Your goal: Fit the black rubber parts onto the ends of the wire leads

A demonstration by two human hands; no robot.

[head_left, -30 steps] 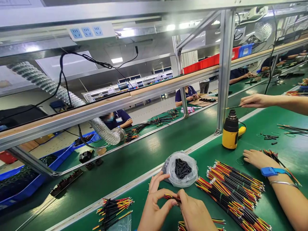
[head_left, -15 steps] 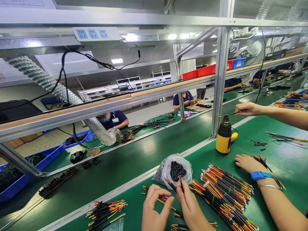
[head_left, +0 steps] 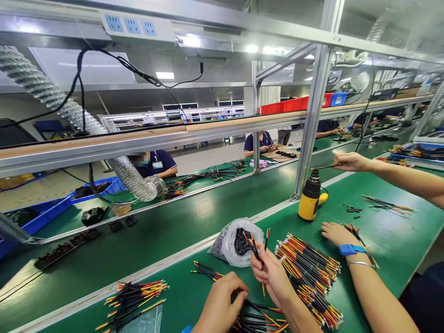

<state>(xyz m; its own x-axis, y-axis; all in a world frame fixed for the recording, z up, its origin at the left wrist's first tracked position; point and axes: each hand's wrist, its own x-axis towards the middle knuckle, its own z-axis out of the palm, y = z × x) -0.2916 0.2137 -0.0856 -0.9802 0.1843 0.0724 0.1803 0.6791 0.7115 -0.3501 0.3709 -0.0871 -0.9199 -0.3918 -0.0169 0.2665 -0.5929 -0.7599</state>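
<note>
My right hand [head_left: 272, 275] is closed round a few short wires [head_left: 255, 247] with black sleeves and red and yellow ends, held up in front of a clear plastic bag [head_left: 227, 252] of black tubing pieces [head_left: 243, 243]. Lower and to its left, my left hand [head_left: 222, 300] is curled, thumb and fingers together, just above loose sleeved wires [head_left: 255, 319] on the green table. Whatever its fingertips may hold is hidden. Bundled wires [head_left: 308, 263] lie to the right of my right hand.
At right, a co-worker's hand [head_left: 352, 162] holds a wire over an upright yellow heat gun [head_left: 308, 203]; their other hand [head_left: 338, 233] rests on the table. More wires [head_left: 137, 296] lie at left. A metal frame post [head_left: 308, 125] stands behind the heat gun.
My left hand has closed its fingers and come down towards the loose wires. My right hand, holding wires, has risen slightly in front of the bag. The view has shifted a little.
</note>
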